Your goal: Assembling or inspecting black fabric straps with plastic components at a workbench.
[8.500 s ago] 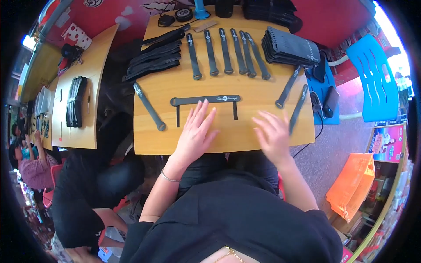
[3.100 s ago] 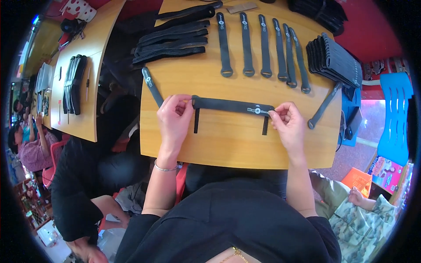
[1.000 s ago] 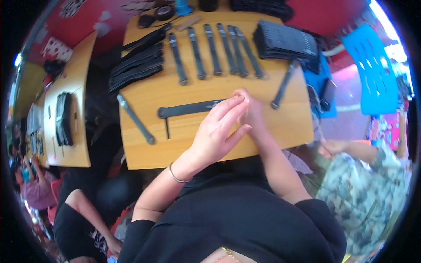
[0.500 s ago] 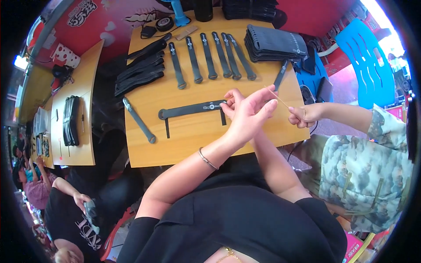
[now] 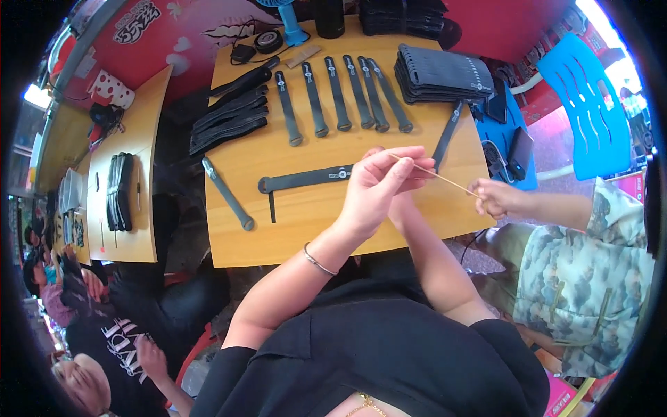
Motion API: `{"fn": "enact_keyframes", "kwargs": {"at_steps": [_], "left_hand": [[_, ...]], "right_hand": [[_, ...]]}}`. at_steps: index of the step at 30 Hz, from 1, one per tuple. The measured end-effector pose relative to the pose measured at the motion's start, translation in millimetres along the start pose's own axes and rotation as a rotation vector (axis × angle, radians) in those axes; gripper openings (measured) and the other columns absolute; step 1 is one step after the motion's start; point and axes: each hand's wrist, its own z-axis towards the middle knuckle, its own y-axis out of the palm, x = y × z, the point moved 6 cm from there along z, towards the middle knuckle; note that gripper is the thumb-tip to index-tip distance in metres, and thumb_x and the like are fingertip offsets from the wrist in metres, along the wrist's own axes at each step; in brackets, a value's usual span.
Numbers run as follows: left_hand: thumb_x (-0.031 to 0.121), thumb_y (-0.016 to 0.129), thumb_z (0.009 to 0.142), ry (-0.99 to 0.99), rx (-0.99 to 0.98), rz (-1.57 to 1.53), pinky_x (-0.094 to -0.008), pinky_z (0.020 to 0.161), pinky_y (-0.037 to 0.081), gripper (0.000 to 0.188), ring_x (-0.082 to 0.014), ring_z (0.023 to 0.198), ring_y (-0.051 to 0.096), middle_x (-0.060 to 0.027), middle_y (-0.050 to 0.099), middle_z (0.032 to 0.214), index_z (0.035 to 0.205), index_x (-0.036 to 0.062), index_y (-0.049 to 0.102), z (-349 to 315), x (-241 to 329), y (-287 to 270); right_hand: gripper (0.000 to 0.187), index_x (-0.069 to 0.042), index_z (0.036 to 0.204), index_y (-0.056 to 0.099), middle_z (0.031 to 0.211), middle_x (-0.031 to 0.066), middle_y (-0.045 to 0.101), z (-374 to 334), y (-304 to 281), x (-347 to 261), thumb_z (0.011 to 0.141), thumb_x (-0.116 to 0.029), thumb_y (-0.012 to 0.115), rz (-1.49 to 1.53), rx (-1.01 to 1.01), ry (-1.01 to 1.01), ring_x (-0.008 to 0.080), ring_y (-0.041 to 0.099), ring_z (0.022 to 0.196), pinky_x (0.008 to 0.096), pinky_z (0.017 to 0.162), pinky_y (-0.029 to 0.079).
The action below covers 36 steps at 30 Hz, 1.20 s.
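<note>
A thin wooden stick [image 5: 448,182] slants between my left hand [image 5: 379,186] and the hand of a co-worker [image 5: 492,199] at the right. My left thumb and fingers pinch around its near end. Behind the left hand, my right hand [image 5: 415,182] is mostly covered, so its fingers cannot be read. Just left of both hands lies a dark grey strap [image 5: 302,178] with a rounded end, set crosswise on the wooden table [image 5: 313,240]; my hands cover its right end. A black strip [image 5: 272,207] shows on the table below that strap.
Several grey straps [image 5: 339,104] lie in a row farther back, with one strap [image 5: 229,194] at left and another [image 5: 448,137] at right. Black straps [image 5: 233,121] and a grey stack [image 5: 445,73] flank the row. A blue fan [image 5: 293,28] stands behind. A second table [image 5: 142,208] is left.
My left hand has closed around the stick's end, and the stick has swung flatter. The co-worker's hand moved slightly right and down. The view shifted a little.
</note>
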Motion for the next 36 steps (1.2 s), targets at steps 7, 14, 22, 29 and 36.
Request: {"fn": "enact_keyframes", "kwargs": {"at_steps": [7,14,22,29,36], "left_hand": [[0.013,0.047,0.096,0.077,0.065,-0.143,-0.031,0.086,0.052,0.03,-0.0205,0.1,0.062,-0.0158,0.062,0.111,0.121,-0.0014,0.052,-17.1,26.6,-37.9],[0.012,0.044,0.097,0.149,0.125,-0.232,-0.0302,0.087,0.052,0.03,-0.0231,0.102,0.061,-0.0152,0.061,0.113,0.124,-0.0006,0.049,-33.6,43.9,-67.2],[0.013,0.045,0.097,0.23,0.257,-0.198,-0.0276,0.081,0.054,0.028,-0.0203,0.095,0.063,-0.0123,0.064,0.106,0.121,0.0007,0.052,-51.3,61.5,-100.5],[0.017,0.048,0.096,0.345,0.482,-0.065,-0.0212,0.069,0.053,0.026,-0.0126,0.081,0.064,-0.0073,0.067,0.092,0.117,0.0041,0.056,-81.0,81.7,-159.2],[0.018,0.05,0.096,0.383,0.522,-0.005,-0.0203,0.066,0.051,0.022,-0.0133,0.081,0.064,-0.0072,0.067,0.092,0.114,0.0071,0.057,-90.5,82.4,-175.5]], "right_hand": [[0.021,-0.004,0.096,0.054,0.077,0.0071,0.063,-4.6,-4.8,-33.6,0.079,-0.005,0.065,-0.075,0.019,-0.108,0.015,0.062,0.07,0.0282,0.061,0.048],[0.022,-0.004,0.091,0.051,0.066,0.0055,0.056,-4.0,-6.3,-24.7,0.076,-0.004,0.068,-0.143,-0.017,-0.004,0.0136,0.055,0.056,0.0295,0.051,0.044],[0.023,-0.003,0.092,0.053,0.068,0.0058,0.059,-4.1,-5.9,-30.0,0.076,-0.004,0.068,-0.161,0.014,-0.045,0.0138,0.056,0.056,0.0283,0.052,0.045],[0.02,-0.002,0.093,0.053,0.065,0.0005,0.053,-2.2,-3.2,-31.4,0.078,-0.001,0.066,-0.237,-0.013,-0.061,0.0055,0.05,0.052,0.0215,0.047,0.041],[0.021,-0.003,0.091,0.052,0.065,0.0021,0.055,-2.8,-2.7,-27.2,0.078,-0.002,0.068,-0.179,-0.025,-0.02,0.0088,0.052,0.053,0.025,0.049,0.041]]}}
